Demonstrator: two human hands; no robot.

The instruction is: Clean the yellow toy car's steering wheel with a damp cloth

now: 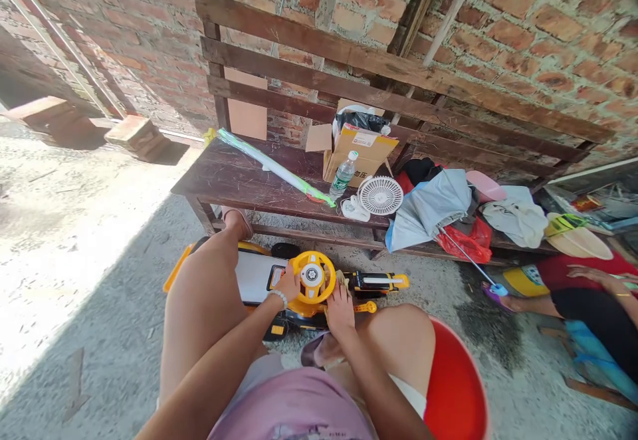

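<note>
I see a yellow steering wheel [313, 277] on a toy car [256, 279], low in the middle of the frame. The left hand [286, 285] curls over the wheel's left rim, closed on it. The right hand [340, 310] sits at the wheel's lower edge; I cannot tell whether it grips. Beyond them, a wooden bench [224, 184] stretches across the upper middle, against a brick wall [523, 28]. On it are a cardboard box [361, 151], a water bottle [343, 174], a small white fan [380, 195] and a gray umbrella [428, 204]. Another person [588, 294] sits at the right edge, and a red plastic object [453, 387] fills the lower right.
</note>
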